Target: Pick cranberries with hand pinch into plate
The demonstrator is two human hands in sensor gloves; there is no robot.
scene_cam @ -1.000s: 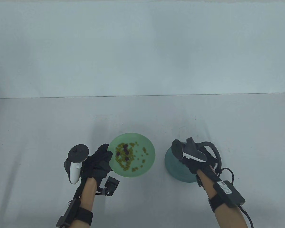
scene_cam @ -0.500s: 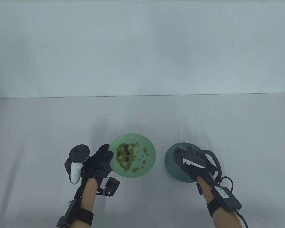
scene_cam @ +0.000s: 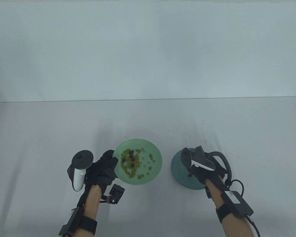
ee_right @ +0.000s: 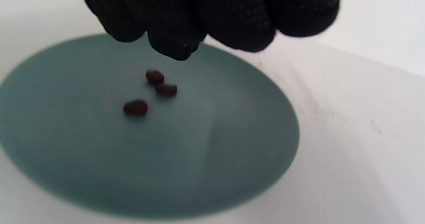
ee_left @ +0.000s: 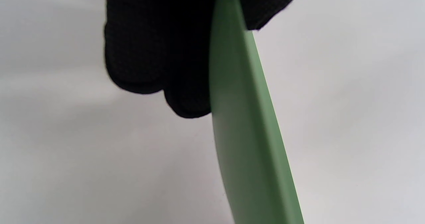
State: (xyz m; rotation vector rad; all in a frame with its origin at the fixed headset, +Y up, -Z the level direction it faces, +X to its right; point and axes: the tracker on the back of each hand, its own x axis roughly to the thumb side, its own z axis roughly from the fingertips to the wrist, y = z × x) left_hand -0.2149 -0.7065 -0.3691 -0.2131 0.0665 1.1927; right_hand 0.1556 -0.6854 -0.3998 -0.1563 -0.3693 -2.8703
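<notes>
Teal plate (ee_right: 206,157) near the table's front edge holds three cranberries (ee_right: 156,91); right hand (ee_right: 212,15) hovers above, fingers bunched, can't tell if it's pinching one. Left hand (scene_cam: 102,170) grips the green plate (scene_cam: 153,150), where more cranberries wait; next reach goes there

A camera above looks down on my whole table (scene_cam: 39,138), while my wrist cameras sit close, the left edge-on to the green plate (ee_left: 245,134), the right low over the teal plate (ee_right: 206,144).
</notes>
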